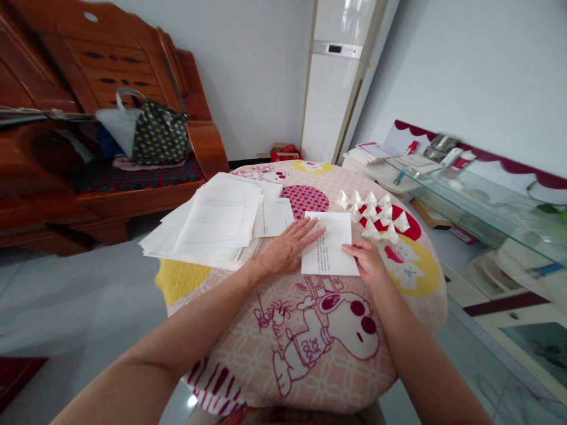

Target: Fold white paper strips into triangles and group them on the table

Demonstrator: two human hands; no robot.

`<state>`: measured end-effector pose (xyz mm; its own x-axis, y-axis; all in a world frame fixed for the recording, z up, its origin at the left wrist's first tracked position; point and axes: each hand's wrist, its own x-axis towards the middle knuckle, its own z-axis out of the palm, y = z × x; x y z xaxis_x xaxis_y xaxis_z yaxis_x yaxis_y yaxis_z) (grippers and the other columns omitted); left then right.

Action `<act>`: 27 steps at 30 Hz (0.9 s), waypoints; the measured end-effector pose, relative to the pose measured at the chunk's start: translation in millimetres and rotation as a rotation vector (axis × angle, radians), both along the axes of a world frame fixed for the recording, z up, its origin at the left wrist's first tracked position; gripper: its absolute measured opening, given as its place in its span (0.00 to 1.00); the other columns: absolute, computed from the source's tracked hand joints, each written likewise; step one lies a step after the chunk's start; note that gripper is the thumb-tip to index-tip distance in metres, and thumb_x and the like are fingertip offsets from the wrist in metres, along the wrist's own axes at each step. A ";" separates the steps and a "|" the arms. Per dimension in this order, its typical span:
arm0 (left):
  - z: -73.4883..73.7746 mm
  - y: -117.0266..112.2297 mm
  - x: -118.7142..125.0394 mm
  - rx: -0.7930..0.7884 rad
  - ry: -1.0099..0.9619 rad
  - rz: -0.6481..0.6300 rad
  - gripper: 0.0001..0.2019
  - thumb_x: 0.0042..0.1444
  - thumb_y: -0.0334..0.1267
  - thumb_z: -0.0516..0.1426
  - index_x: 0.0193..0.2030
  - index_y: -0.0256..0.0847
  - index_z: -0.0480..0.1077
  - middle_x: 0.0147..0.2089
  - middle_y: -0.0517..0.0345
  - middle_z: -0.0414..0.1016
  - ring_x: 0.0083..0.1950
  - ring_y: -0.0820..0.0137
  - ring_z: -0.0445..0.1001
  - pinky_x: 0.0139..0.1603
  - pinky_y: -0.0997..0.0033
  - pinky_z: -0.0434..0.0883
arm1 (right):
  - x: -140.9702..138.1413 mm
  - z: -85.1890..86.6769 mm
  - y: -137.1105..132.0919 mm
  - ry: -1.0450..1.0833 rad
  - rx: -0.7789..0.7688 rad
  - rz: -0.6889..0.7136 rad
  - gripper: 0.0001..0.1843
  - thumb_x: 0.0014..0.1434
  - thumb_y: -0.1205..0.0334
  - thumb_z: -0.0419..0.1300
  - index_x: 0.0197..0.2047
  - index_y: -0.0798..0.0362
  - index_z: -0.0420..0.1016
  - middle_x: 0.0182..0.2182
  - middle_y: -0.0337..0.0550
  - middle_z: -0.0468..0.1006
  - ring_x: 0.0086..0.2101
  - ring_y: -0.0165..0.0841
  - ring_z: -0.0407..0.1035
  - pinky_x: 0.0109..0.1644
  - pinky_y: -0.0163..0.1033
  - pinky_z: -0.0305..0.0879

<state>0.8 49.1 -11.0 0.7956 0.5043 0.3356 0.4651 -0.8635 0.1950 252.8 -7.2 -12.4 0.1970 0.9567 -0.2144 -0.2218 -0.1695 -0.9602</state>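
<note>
A small printed sheet of paper (330, 251) lies on the round table in front of me. My left hand (286, 248) is stretched out flat, its fingertips over the sheet's left side. My right hand (367, 260) grips the right edge of the same sheet between thumb and fingers. Just left of it lies another small printed paper (277, 218), partly under a loose pile of larger white sheets (217, 218). Beyond my right hand stand several folded paper pieces (372, 212), pointed and white, grouped in rows.
A patterned cloth (328, 378) covers the table. At right stands a glass-topped cabinet (482, 206) with papers and small items. A wooden bench (119, 183) at left holds a dark patterned bag (162, 133). Behind the table rises a tall white appliance (330, 100).
</note>
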 end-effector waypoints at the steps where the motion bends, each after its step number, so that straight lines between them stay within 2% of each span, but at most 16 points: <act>1: -0.1 -0.7 1.0 -0.014 0.002 -0.039 0.39 0.58 0.27 0.59 0.77 0.40 0.54 0.80 0.41 0.48 0.81 0.52 0.48 0.78 0.45 0.53 | -0.2 -0.8 -0.5 -0.009 -0.014 0.031 0.18 0.32 0.57 0.78 0.27 0.55 0.81 0.24 0.43 0.82 0.25 0.35 0.73 0.31 0.41 0.70; 5: 0.2 -0.7 -0.7 -0.151 -0.021 -0.137 0.23 0.65 0.27 0.54 0.65 0.44 0.72 0.68 0.47 0.73 0.68 0.62 0.72 0.69 0.57 0.70 | 0.2 -4.2 -1.6 -0.108 -0.026 0.099 0.21 0.37 0.54 0.75 0.34 0.55 0.82 0.27 0.45 0.83 0.26 0.37 0.74 0.31 0.41 0.71; 9: 6.1 -0.7 -5.5 -0.277 -0.068 -0.087 0.17 0.65 0.29 0.54 0.56 0.43 0.78 0.60 0.49 0.80 0.61 0.64 0.77 0.63 0.61 0.73 | 3.8 0.6 -3.7 -0.406 0.087 -0.016 0.27 0.45 0.47 0.72 0.44 0.56 0.83 0.24 0.41 0.79 0.23 0.34 0.70 0.24 0.37 0.64; 12: 10.8 -0.2 -7.9 -0.409 -0.091 0.017 0.13 0.64 0.32 0.56 0.51 0.40 0.80 0.51 0.50 0.83 0.52 0.65 0.80 0.56 0.66 0.74 | 9.8 8.7 -7.8 -0.505 0.165 0.024 0.29 0.50 0.40 0.68 0.45 0.57 0.83 0.26 0.44 0.80 0.21 0.32 0.68 0.22 0.36 0.59; 15: 13.1 1.4 -9.4 -0.542 -0.102 0.140 0.11 0.62 0.37 0.58 0.46 0.37 0.80 0.39 0.53 0.83 0.40 0.67 0.78 0.43 0.72 0.71 | 17.3 13.6 -12.0 -0.493 0.244 0.166 0.31 0.57 0.36 0.63 0.46 0.57 0.84 0.23 0.44 0.80 0.20 0.31 0.66 0.23 0.35 0.57; 18: 13.7 3.0 -10.6 -0.619 -0.115 0.223 0.12 0.60 0.42 0.58 0.35 0.35 0.77 0.28 0.58 0.74 0.31 0.71 0.70 0.32 0.74 0.63 | 22.2 15.0 -14.3 -0.451 0.305 0.312 0.32 0.59 0.32 0.59 0.41 0.56 0.83 0.23 0.47 0.81 0.19 0.29 0.64 0.24 0.35 0.57; 20: 13.3 3.9 -11.3 -0.651 -0.111 0.263 0.15 0.59 0.44 0.58 0.27 0.36 0.72 0.23 0.61 0.66 0.27 0.73 0.63 0.28 0.74 0.57 | 22.2 15.5 -14.6 -0.437 0.308 0.363 0.29 0.57 0.34 0.62 0.38 0.55 0.83 0.25 0.47 0.82 0.20 0.30 0.65 0.25 0.36 0.59; 22: 12.3 4.6 -11.9 -0.678 -0.089 0.306 0.18 0.57 0.47 0.59 0.22 0.38 0.66 0.21 0.62 0.61 0.26 0.74 0.59 0.26 0.73 0.53 | 20.3 15.6 -14.3 -0.461 0.265 0.380 0.23 0.55 0.41 0.67 0.36 0.54 0.82 0.25 0.46 0.82 0.21 0.30 0.67 0.26 0.35 0.61; 24: 11.1 5.2 -12.6 -0.711 -0.080 0.304 0.17 0.55 0.47 0.59 0.22 0.39 0.64 0.21 0.62 0.60 0.26 0.74 0.58 0.26 0.72 0.52 | 18.5 14.5 -13.7 -0.514 0.218 0.381 0.16 0.54 0.48 0.68 0.31 0.54 0.82 0.24 0.44 0.81 0.21 0.29 0.66 0.26 0.35 0.60; 27: 10.5 5.5 -13.9 -0.786 -0.098 0.176 0.13 0.52 0.46 0.60 0.27 0.37 0.70 0.24 0.61 0.65 0.27 0.74 0.61 0.28 0.73 0.55 | 19.3 10.2 -13.1 -0.580 0.197 0.423 0.15 0.55 0.52 0.67 0.25 0.54 0.80 0.22 0.43 0.80 0.20 0.28 0.64 0.25 0.34 0.59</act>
<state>-13.0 54.6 -0.5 0.6680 0.7368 -0.1045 0.5305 -0.3730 0.7612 272.1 -20.2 -2.1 -0.1677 0.9858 -0.0043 0.3755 0.0599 -0.9249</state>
